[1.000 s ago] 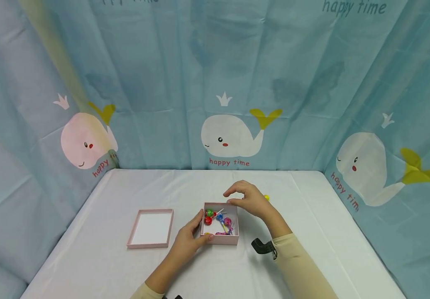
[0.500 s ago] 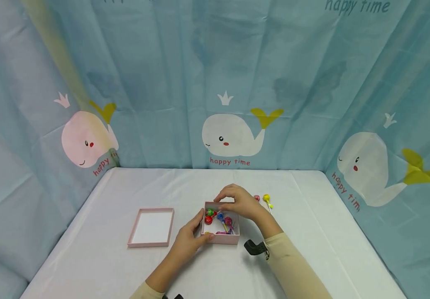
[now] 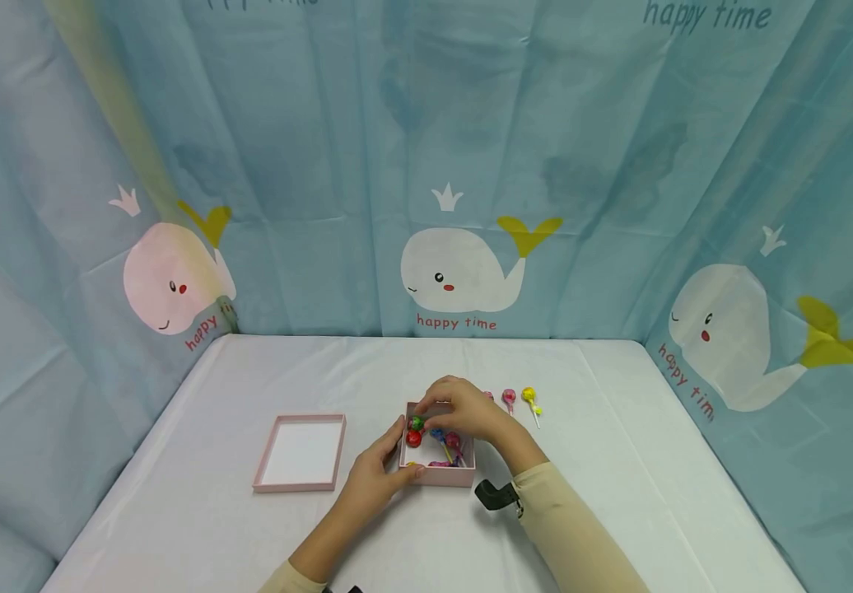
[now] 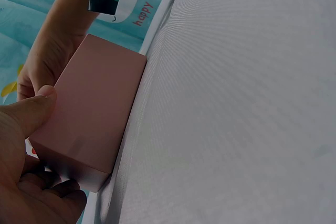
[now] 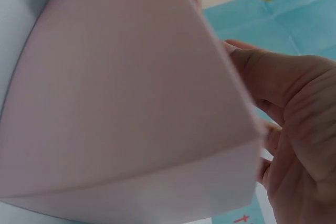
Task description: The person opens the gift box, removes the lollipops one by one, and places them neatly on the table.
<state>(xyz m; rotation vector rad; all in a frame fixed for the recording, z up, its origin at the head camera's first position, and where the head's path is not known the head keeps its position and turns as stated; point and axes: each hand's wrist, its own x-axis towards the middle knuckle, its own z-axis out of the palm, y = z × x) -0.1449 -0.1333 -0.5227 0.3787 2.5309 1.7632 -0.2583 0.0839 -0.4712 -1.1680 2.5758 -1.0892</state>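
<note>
A small pink box (image 3: 447, 476) stands on the table, its top uncovered. My left hand (image 3: 369, 486) grips its left side, thumb at the near rim; the left wrist view shows the thumb (image 4: 39, 109) over the edge and fingers curled at the end wall. My right hand (image 3: 465, 409) reaches over the far rim into the box, index finger and thumb bent and parted near a green lollipop (image 3: 417, 422). Beside that lie a red lollipop (image 3: 413, 438), a blue one (image 3: 437, 433) and a pink one (image 3: 453, 441). In the right wrist view the box wall hides the fingertips.
The box's pink-rimmed lid (image 3: 299, 453) lies on the white tablecloth to the left, white inside up. Behind the right hand are a yellow lollipop (image 3: 529, 394), a pink lollipop (image 3: 509, 396) and another pink one, partly hidden. A blue whale-print curtain (image 3: 308, 272) surrounds the table.
The right hand has moved left and down from the box's far right corner into it, above the green lollipop. The lollipops behind it have come into view. The left hand stays put.
</note>
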